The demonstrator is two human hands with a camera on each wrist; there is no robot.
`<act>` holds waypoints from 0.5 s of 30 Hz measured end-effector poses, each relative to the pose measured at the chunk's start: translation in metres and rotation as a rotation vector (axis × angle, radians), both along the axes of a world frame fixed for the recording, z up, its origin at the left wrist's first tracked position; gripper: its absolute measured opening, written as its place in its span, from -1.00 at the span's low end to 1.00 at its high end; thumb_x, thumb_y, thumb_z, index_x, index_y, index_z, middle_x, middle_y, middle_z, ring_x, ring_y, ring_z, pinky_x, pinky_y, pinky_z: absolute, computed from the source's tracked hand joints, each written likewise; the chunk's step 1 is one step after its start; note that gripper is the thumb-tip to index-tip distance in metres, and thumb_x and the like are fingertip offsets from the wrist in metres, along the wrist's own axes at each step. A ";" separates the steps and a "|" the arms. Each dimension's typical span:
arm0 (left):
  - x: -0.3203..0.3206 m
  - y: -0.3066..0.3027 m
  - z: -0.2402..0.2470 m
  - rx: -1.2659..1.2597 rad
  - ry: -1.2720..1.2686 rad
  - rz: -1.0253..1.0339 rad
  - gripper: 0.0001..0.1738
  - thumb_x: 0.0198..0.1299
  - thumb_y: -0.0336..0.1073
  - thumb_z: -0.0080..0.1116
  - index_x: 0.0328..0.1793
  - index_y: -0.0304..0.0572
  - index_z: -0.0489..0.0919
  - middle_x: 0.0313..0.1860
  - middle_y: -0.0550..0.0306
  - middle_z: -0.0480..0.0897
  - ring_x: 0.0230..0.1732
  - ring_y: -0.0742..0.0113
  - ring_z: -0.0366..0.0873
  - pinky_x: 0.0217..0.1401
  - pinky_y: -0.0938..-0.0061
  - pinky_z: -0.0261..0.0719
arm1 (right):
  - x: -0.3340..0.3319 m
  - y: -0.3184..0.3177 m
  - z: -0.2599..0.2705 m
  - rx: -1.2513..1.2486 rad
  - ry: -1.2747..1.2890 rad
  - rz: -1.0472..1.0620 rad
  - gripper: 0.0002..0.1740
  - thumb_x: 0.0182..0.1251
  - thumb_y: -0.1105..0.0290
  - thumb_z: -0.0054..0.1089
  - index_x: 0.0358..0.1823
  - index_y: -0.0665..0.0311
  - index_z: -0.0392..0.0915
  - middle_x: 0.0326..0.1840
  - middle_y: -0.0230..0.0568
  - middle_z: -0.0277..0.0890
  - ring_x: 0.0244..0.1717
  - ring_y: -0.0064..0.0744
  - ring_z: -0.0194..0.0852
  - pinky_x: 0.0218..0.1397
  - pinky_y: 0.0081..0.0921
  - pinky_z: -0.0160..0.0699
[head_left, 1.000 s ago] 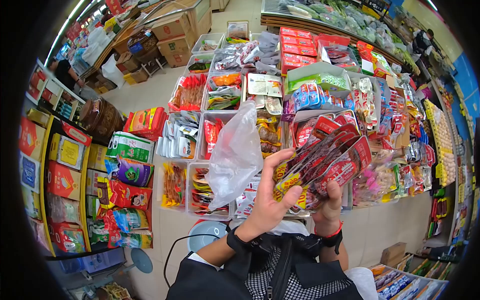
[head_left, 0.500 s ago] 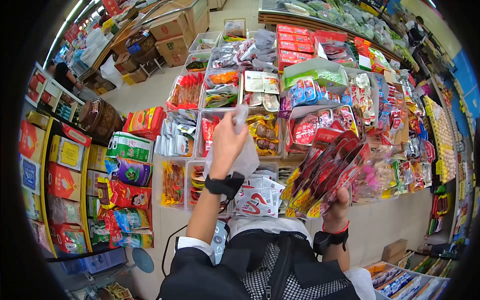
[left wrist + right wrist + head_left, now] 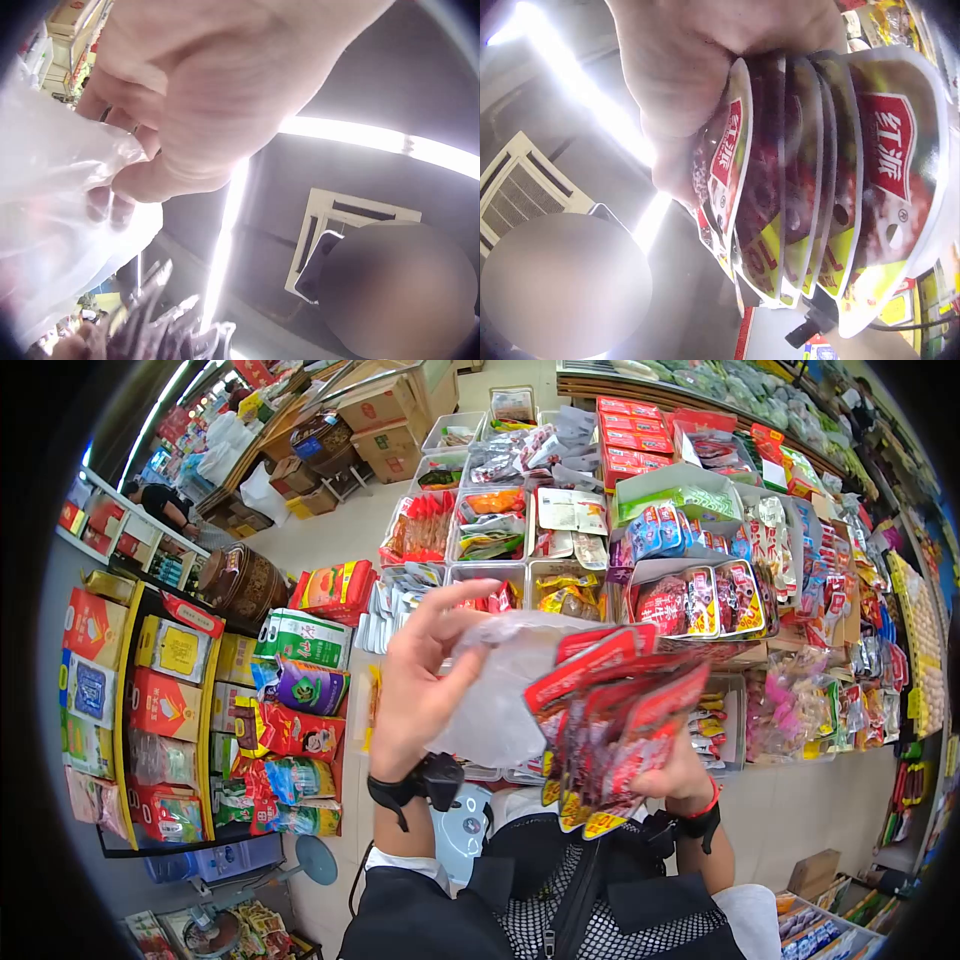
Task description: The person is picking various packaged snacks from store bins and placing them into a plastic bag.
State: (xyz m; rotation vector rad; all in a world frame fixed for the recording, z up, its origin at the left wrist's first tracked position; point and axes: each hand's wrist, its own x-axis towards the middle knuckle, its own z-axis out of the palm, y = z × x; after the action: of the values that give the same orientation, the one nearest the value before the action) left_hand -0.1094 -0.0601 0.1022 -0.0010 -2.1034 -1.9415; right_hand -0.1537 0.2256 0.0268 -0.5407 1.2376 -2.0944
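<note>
A translucent white plastic bag (image 3: 505, 690) is pinched by the left hand (image 3: 415, 695); beside it, a fanned stack of flat, red-and-yellow plastic packets (image 3: 622, 710) is gripped by the right hand (image 3: 682, 772).

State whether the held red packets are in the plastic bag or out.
Out: the right hand grips the packets, uncovered, beside the plastic bag.

Red pkts (image 3: 622, 712) fanned beside clr plastic bag (image 3: 497, 695).
</note>
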 end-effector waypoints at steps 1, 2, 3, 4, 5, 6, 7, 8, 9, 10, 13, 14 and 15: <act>0.000 0.008 0.001 -0.072 0.018 0.010 -0.38 0.23 -0.67 0.16 0.44 -0.29 0.38 -0.05 0.04 0.73 -0.01 0.39 0.66 0.09 0.51 0.61 | -0.003 -0.005 -0.002 0.000 -0.011 0.071 0.09 -0.15 0.34 0.70 0.45 0.34 0.23 0.31 -0.14 0.49 0.29 -0.34 0.50 0.39 -0.26 0.47; -0.002 0.021 0.004 -0.011 -0.005 0.081 -0.43 0.23 -0.67 0.18 0.39 -0.29 0.42 -0.05 0.06 0.73 -0.01 0.41 0.66 0.07 0.54 0.60 | -0.007 -0.010 -0.002 0.032 -0.022 0.116 0.08 -0.14 0.34 0.70 0.45 0.34 0.22 0.31 -0.14 0.49 0.28 -0.35 0.50 0.39 -0.27 0.47; -0.004 0.028 0.002 -0.005 -0.011 0.099 -0.45 0.23 -0.66 0.18 0.36 -0.29 0.43 -0.05 0.06 0.73 -0.01 0.41 0.66 0.08 0.53 0.60 | -0.008 -0.015 -0.002 0.067 -0.036 0.163 0.08 -0.14 0.34 0.70 0.45 0.34 0.21 0.31 -0.15 0.49 0.28 -0.36 0.50 0.39 -0.27 0.47; -0.006 0.033 -0.002 0.002 -0.015 0.120 -0.47 0.23 -0.65 0.19 0.34 -0.29 0.44 -0.06 0.06 0.73 -0.01 0.40 0.66 0.08 0.52 0.60 | -0.007 -0.024 -0.007 0.022 -0.087 0.172 0.06 -0.12 0.34 0.69 0.43 0.34 0.22 0.30 -0.16 0.50 0.28 -0.37 0.51 0.39 -0.29 0.47; -0.008 0.035 -0.005 0.009 -0.017 0.140 -0.50 0.24 -0.65 0.20 0.32 -0.29 0.45 -0.06 0.06 0.73 -0.01 0.40 0.66 0.09 0.52 0.60 | -0.010 -0.029 -0.016 0.018 -0.080 0.177 0.08 -0.12 0.31 0.70 0.45 0.34 0.21 0.30 -0.17 0.50 0.27 -0.38 0.51 0.39 -0.29 0.46; -0.010 0.035 -0.008 0.017 -0.019 0.121 -0.56 0.27 -0.60 0.23 0.27 -0.29 0.47 -0.03 0.02 0.73 -0.01 0.37 0.68 0.10 0.48 0.63 | -0.014 -0.033 -0.027 -0.026 -0.080 0.211 0.09 -0.13 0.30 0.70 0.45 0.33 0.21 0.30 -0.18 0.50 0.27 -0.39 0.51 0.39 -0.30 0.46; -0.012 0.031 -0.014 0.085 -0.031 0.063 -0.56 0.27 -0.58 0.25 0.27 -0.30 0.47 -0.02 0.01 0.74 0.00 0.36 0.68 0.11 0.47 0.63 | -0.019 -0.036 -0.037 -0.068 -0.080 0.245 0.10 -0.13 0.29 0.70 0.46 0.33 0.20 0.29 -0.18 0.50 0.26 -0.39 0.51 0.39 -0.30 0.46; -0.014 0.024 -0.021 0.151 -0.044 0.004 -0.56 0.28 -0.56 0.27 0.27 -0.30 0.47 -0.01 -0.01 0.74 0.00 0.35 0.69 0.11 0.46 0.64 | -0.024 -0.038 -0.045 -0.080 -0.062 0.283 0.11 -0.14 0.29 0.71 0.46 0.33 0.20 0.29 -0.19 0.50 0.26 -0.40 0.51 0.39 -0.31 0.46; -0.016 0.017 -0.024 0.217 -0.058 -0.055 -0.56 0.28 -0.54 0.28 0.27 -0.30 0.47 0.00 -0.02 0.74 0.00 0.34 0.70 0.12 0.45 0.65 | -0.030 -0.040 -0.051 -0.093 -0.044 0.320 0.12 -0.15 0.28 0.71 0.47 0.33 0.20 0.28 -0.19 0.51 0.26 -0.41 0.51 0.39 -0.31 0.46; -0.018 0.011 -0.024 0.235 -0.097 -0.100 -0.56 0.29 -0.50 0.30 0.27 -0.29 0.47 0.03 -0.05 0.74 -0.01 0.33 0.70 0.12 0.45 0.65 | -0.032 -0.041 -0.057 -0.107 -0.027 0.360 0.13 -0.16 0.28 0.71 0.47 0.33 0.20 0.28 -0.20 0.51 0.26 -0.42 0.50 0.39 -0.32 0.46; -0.025 -0.005 -0.033 0.338 -0.098 -0.124 -0.55 0.27 -0.49 0.31 0.27 -0.27 0.48 -0.01 0.02 0.74 0.02 0.40 0.69 0.10 0.52 0.59 | -0.032 -0.045 -0.064 -0.050 -0.059 0.516 0.14 -0.18 0.28 0.73 0.46 0.36 0.20 0.28 -0.20 0.51 0.26 -0.43 0.50 0.39 -0.34 0.45; -0.027 -0.002 -0.032 0.334 -0.094 -0.065 -0.57 0.23 -0.56 0.27 0.22 -0.26 0.48 -0.04 0.08 0.73 -0.02 0.44 0.67 0.06 0.55 0.58 | -0.027 -0.044 -0.061 0.009 -0.039 0.500 0.14 -0.20 0.27 0.75 0.44 0.37 0.22 0.28 -0.20 0.52 0.25 -0.44 0.50 0.39 -0.34 0.45; -0.029 -0.003 -0.034 0.272 -0.070 -0.006 -0.58 0.21 -0.58 0.24 0.21 -0.26 0.49 -0.06 0.11 0.72 -0.04 0.46 0.66 0.05 0.57 0.58 | -0.022 -0.040 -0.056 0.008 -0.026 0.456 0.13 -0.20 0.28 0.75 0.43 0.37 0.23 0.27 -0.20 0.53 0.24 -0.45 0.50 0.39 -0.35 0.45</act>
State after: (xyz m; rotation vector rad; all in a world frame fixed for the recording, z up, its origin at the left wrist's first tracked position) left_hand -0.1381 -0.0636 0.0685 0.1171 -1.8636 -2.2455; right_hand -0.1754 0.1857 -0.0292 -0.7142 0.9956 -1.7054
